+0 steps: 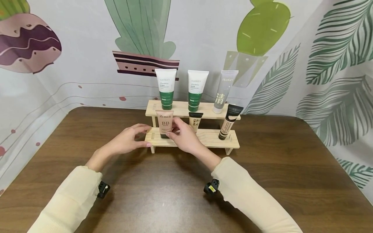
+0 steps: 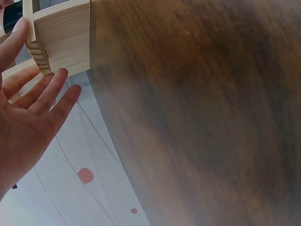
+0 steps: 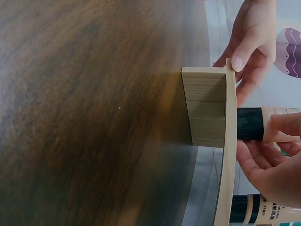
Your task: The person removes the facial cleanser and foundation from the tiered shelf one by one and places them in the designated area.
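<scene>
A pink BB cream tube [image 1: 165, 120] stands on its black cap at the left of the lower step of a two-step wooden rack [image 1: 208, 140]. My right hand [image 1: 186, 138] pinches this tube from its right side, thumb in front. In the right wrist view the tube's cap [image 3: 250, 124] is right at the board. My left hand [image 1: 126, 139] is at the rack's left end, fingers extended; its thumb lies at the board's edge in the left wrist view. Beside the right hand stands a beige tube with a black top [image 1: 194, 121], partly hidden by that hand.
On the upper step stand two white-and-green tubes [image 1: 166, 87] [image 1: 197, 89] and a grey tube [image 1: 223, 90]. A black-and-beige tube [image 1: 230, 121] leans rightward at the lower step's right end. The rack stands on a brown wooden table [image 1: 163, 194] before a printed cloth [image 1: 204, 35].
</scene>
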Tool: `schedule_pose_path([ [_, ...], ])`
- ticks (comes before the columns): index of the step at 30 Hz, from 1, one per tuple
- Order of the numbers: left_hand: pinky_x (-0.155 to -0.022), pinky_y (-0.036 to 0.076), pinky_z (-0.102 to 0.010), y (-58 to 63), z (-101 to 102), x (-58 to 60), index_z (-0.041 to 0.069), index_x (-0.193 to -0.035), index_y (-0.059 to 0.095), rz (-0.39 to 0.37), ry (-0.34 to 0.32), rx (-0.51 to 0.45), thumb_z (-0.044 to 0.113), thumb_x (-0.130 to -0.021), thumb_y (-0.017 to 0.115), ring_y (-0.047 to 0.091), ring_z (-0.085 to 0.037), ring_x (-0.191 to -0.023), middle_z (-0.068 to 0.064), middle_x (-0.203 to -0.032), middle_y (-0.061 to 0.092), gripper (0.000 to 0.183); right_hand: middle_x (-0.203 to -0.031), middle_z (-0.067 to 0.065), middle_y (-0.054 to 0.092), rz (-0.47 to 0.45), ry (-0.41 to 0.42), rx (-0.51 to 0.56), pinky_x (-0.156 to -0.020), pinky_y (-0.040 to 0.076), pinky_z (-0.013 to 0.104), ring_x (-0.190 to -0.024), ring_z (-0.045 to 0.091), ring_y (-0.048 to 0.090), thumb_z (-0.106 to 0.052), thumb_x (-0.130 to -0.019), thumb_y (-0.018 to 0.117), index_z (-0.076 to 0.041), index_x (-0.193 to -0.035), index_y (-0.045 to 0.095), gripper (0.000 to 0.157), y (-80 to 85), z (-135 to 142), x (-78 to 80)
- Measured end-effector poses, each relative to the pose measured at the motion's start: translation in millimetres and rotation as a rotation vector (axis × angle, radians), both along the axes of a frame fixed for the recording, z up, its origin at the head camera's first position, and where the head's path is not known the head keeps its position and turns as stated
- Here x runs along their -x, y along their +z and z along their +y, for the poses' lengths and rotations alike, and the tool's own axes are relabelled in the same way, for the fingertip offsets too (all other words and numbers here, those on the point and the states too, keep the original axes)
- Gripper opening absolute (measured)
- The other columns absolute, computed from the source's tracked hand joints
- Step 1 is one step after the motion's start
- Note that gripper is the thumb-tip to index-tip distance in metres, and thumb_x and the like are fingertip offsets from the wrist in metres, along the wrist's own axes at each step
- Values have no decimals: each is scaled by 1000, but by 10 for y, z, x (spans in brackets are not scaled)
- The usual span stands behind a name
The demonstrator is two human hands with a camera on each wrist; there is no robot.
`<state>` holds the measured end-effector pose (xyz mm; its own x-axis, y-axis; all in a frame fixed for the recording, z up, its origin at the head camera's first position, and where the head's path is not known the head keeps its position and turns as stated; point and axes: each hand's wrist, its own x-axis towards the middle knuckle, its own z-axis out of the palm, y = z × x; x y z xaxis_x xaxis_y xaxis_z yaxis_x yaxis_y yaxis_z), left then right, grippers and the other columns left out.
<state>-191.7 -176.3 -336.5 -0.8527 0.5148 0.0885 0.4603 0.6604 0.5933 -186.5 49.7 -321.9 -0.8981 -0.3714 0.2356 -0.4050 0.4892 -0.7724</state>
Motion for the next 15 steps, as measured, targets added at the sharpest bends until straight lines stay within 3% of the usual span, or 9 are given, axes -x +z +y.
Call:
schedule_pose_path([
  [15,-89,45,-46,18,15,-17,-9,-127,46,-10,5,-10,15,-80,71,53,-35,-108,-25,-127,45,59,-90,8,62,5,71,33,-74,48,24,-83,18,58,-1,-82,66,-1,-102,55,23,17,57,-79],
])
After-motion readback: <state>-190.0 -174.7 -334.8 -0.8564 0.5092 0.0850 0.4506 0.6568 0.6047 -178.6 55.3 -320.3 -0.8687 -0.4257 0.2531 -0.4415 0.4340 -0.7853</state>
